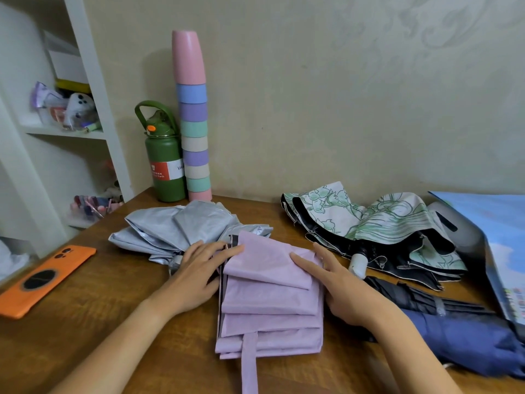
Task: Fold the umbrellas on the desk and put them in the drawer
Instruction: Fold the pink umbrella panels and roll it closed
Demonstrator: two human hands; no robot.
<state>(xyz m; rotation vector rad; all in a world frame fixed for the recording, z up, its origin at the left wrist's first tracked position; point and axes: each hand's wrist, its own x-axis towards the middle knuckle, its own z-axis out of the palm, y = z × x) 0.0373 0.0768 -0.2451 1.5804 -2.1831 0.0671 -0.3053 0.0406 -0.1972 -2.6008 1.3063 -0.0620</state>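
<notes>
Two bare hands flatten a lilac umbrella on a wooden worktop (85, 317), with other umbrellas around it

From the left: an orange phone (42, 280); a loose silver umbrella (176, 226); the left hand (196, 274), fingers straight and together on the lilac umbrella (270, 302) edge; its thin, light, probably slippery pleats lie stacked, strap trailing nearest the camera, best gripped around the whole bundle; the right hand (338, 282), fingers extended, presses the top fold; further right lie a floral umbrella (369, 220), a black one (412, 297) and a navy one (468, 339); no drawer visible
</notes>
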